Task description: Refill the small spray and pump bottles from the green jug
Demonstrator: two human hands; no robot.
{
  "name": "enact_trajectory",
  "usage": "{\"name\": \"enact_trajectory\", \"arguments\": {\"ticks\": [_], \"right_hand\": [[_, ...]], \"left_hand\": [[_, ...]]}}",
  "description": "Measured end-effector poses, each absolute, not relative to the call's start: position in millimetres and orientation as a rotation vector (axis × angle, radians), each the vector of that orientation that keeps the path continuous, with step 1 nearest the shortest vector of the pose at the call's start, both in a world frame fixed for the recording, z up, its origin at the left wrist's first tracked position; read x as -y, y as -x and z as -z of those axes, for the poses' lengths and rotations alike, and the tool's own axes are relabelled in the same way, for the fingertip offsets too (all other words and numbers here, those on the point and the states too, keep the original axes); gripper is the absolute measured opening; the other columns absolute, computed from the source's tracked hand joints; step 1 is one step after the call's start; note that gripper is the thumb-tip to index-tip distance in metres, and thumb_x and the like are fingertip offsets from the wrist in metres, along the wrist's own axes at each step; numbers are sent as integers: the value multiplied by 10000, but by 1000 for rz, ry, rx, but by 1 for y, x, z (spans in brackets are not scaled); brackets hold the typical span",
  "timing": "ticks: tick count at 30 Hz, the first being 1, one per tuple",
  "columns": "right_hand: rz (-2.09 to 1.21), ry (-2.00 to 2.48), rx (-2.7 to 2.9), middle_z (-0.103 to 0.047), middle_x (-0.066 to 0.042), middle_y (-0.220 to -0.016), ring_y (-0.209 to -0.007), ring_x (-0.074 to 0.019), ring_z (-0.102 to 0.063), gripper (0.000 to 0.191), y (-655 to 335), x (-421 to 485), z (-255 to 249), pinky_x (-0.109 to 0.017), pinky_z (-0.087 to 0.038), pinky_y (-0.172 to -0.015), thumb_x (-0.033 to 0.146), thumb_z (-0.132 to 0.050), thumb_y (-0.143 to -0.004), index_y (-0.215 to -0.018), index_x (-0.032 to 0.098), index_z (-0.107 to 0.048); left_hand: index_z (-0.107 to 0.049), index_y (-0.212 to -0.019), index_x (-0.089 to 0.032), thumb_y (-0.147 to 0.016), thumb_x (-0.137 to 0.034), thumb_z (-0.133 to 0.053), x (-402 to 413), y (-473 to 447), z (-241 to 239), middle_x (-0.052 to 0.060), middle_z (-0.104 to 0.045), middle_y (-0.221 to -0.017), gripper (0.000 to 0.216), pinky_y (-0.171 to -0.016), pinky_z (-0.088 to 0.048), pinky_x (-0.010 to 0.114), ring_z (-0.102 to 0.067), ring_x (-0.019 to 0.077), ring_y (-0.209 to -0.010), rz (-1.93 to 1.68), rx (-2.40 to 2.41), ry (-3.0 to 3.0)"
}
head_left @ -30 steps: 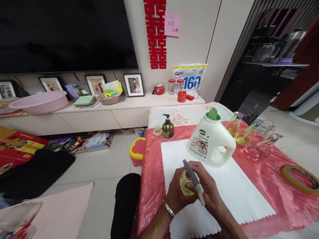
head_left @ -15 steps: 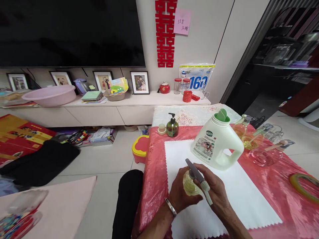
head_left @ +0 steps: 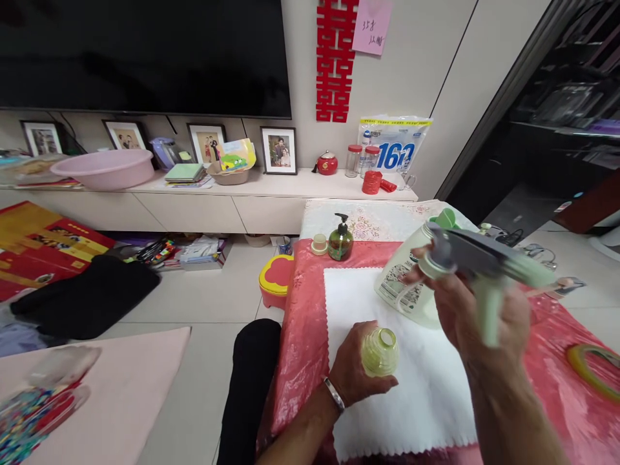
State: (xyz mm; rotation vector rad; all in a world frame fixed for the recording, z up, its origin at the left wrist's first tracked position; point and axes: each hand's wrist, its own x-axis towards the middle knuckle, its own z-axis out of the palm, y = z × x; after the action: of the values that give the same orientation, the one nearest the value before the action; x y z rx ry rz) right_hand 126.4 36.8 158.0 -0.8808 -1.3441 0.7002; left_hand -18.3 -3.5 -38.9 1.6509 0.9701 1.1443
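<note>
My left hand (head_left: pixel 356 361) is wrapped round a ribbed, see-through yellow-green spray bottle (head_left: pixel 380 354), whose open neck faces up over the white cloth (head_left: pixel 426 400). Raised to the right, my right hand (head_left: pixel 469 316) grips a grey and pale green trigger spray head (head_left: pixel 489 258), somewhat blurred, with its thin tube hanging on the left. The spray head and bottle are apart. Behind my right hand, partly hidden by it, stands a large pale green detergent jug (head_left: pixel 394 284) with a green cup (head_left: pixel 446 218) in its mouth.
A dark green pump bottle (head_left: pixel 341 240) and a pale cap (head_left: pixel 319 244) stand at the table's far left. Several clear bottles are partly hidden at right. A yellow tape roll (head_left: pixel 593 371) lies at the right edge. A yellow and red stool (head_left: pixel 277 279) stands left of the table.
My right hand has lifted the spray head off the bottle and carried it up and right, before the jug. My left hand keeps the bottle in nearly the same place. The view has shifted slightly.
</note>
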Motion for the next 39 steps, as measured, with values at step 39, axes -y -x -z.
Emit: {"name": "enact_trajectory", "arguments": {"ticks": [39], "right_hand": [[-731,1535,1104,-712,-78,-950,-853,-234,-654,535,-266,-55,-54,-352,-531,-760,462,-827,-558,-972,157,-683]], "left_hand": [[-403,-1389,-225,-707,-594,-773,3,21,45,142,-553,-1336,859,-1033,-498,570,-577,350,-1234,-1348,-1177,-1671]]}}
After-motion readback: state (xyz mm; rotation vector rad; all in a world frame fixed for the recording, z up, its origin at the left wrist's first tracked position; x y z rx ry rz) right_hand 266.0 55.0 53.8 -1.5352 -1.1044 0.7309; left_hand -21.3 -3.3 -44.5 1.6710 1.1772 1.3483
